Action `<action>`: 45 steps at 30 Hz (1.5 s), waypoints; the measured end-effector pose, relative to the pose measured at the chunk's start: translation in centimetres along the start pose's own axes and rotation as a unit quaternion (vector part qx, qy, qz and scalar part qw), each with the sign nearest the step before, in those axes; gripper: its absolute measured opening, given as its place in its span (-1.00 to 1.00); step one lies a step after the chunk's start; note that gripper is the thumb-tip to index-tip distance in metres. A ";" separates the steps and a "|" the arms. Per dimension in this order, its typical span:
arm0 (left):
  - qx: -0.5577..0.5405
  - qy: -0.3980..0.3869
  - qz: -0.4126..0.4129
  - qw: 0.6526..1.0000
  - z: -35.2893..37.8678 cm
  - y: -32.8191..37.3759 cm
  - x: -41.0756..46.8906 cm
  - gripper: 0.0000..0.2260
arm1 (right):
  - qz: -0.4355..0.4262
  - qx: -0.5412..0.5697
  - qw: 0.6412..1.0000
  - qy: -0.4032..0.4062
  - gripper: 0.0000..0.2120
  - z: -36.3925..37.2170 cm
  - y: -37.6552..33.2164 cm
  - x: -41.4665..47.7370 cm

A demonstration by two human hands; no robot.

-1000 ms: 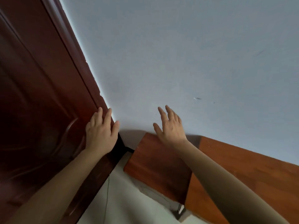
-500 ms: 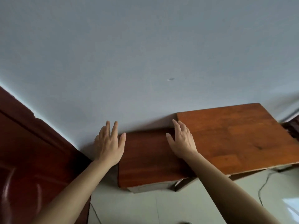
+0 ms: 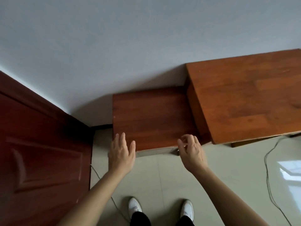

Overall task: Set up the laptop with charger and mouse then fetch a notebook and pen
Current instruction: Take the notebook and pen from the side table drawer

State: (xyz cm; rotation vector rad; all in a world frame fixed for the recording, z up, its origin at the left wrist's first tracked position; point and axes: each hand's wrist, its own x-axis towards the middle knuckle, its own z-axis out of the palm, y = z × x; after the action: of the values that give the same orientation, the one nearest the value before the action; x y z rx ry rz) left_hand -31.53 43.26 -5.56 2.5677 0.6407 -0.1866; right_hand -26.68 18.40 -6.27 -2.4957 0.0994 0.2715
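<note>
Left hand flat, right hand loosely curled, both empty, hovering at the front edge of the low cabinet, centre frame; laptop, charger, mouse, notebook and pen are nowhere in view. The cabinet is the only likely container (its front faces away, contents hidden). Risk: the cable on the floor at lower right and the thin cord near the shoes could snag a foot on stepping off.

Wooden cabinet, glossy tiled floor
</note>
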 end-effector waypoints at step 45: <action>-0.374 0.175 -0.236 0.880 23.7 -12.5 -4.0 -0.49 | 0.142 0.234 0.960 0.066 -0.29 19.4 20.0 -1.5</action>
State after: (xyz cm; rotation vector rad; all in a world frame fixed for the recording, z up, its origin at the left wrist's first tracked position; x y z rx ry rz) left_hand -41.35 39.76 -30.58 1.6687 1.1941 0.3259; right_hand -34.12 13.77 -32.71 -2.0196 0.5180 0.1733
